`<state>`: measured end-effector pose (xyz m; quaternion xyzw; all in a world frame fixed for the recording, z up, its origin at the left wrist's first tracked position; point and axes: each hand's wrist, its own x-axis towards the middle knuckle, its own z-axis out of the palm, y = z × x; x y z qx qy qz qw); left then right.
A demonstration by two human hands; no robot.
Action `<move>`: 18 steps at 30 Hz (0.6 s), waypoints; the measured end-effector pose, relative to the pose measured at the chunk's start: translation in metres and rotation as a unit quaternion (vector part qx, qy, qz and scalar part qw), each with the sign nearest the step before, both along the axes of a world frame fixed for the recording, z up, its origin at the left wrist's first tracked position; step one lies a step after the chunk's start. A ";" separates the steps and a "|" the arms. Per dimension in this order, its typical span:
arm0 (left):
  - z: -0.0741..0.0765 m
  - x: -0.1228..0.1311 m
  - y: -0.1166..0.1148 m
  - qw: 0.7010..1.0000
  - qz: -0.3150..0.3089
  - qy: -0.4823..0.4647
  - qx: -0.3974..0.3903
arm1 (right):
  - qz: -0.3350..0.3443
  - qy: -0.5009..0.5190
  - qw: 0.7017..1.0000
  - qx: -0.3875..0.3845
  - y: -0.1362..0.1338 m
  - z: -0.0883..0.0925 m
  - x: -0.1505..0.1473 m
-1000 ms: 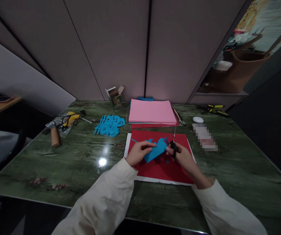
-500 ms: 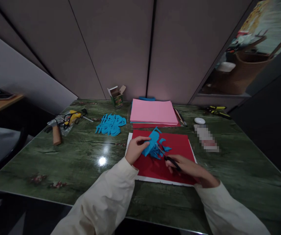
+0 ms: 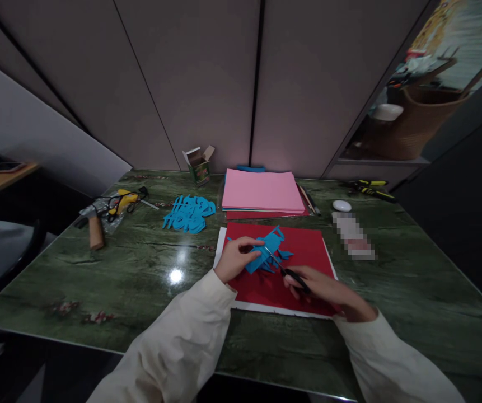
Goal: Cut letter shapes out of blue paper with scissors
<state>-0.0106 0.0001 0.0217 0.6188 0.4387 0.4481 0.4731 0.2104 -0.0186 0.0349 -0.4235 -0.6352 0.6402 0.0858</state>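
Observation:
My left hand (image 3: 239, 258) pinches a piece of blue paper (image 3: 271, 242) between thumb and fingers, holding it above a red sheet (image 3: 308, 246). In my right hand (image 3: 317, 288) is a pair of scissors (image 3: 294, 278) with black handles. Their metal blades point up and left and meet the blue paper; whether they are parted I cannot tell. Small blue paper scraps (image 3: 285, 254) lie on the red sheet beside and under the held piece. A white sheet shows along the edges of the red one.
Blue cut-out paper shapes (image 3: 189, 214) lie to the left. Behind are a pink paper stack (image 3: 263, 191) and an opened small box (image 3: 200, 170). A wooden-handled tool (image 3: 96, 232) lies far left, yellow-handled pliers (image 3: 373, 190) at the back right, and a white oval object (image 3: 342, 206) nearer.
My left hand has turned the blue paper, so its strip end now points further right and sits slightly lower. The scissors and my right hand have stayed nearly in place.

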 end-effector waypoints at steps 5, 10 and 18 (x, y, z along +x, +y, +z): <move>0.002 0.000 0.000 1.000 -0.008 -0.001 0.002 | 0.005 -0.003 1.000 0.002 0.000 0.002 0.000; 0.004 0.000 0.000 1.000 -0.004 0.006 0.007 | 0.006 -0.004 1.000 0.006 0.000 0.000 0.001; 0.005 0.001 0.000 1.000 -0.004 -0.005 0.004 | 0.009 -0.005 1.000 0.000 0.000 -0.001 0.001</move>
